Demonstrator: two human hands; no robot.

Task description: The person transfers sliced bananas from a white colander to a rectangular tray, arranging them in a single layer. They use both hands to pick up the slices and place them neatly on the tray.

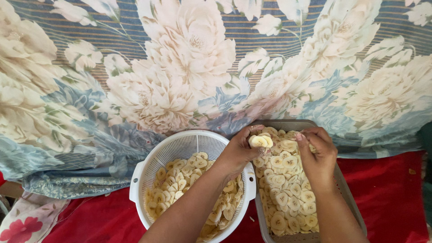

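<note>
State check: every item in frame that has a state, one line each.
white colander: upright on the red cloth, part-filled with banana slices.
grey tray: flat, covered with spread banana slices.
left hand: over the colander rim, holds a few slices in its fingertips.
right hand: over the tray, fingertips pinched at the slices.
floral cloth: spread out behind, wrinkled.
red cloth: lying flat underneath.

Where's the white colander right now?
Head view, lower centre-left: the colander sits on the red cloth, touching the grey tray's left side, under the left hand.
</note>
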